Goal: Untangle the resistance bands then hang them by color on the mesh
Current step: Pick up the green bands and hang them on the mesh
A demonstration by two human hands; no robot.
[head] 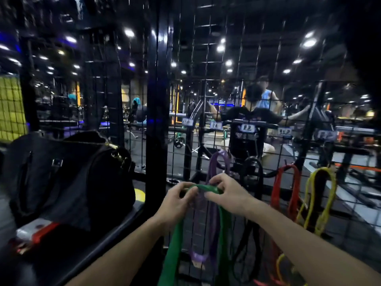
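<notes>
Hanging stage: the green band is judged to be the one in hand, with four colours already up.
Mesh [208,65]: a black wire grid is seen straight ahead, carrying the hung bands.
Bag [68,178]: a black bag is set on the bench [115,234] at left, apart from the work.
Green band [175,250]: its top loop is held up against the mesh, in front of the purple band [216,162]; both legs trail down.
Other bands: black [252,168], red [285,182] and yellow [321,195] are hung in turn to the right.
Left hand [177,203]: grip closed, the loop pinched.
Right hand [226,195]: grip likewise closed on the loop.
Advice: the loop should be spread flat and kept free of the purple strands; the hook is not visible.
</notes>
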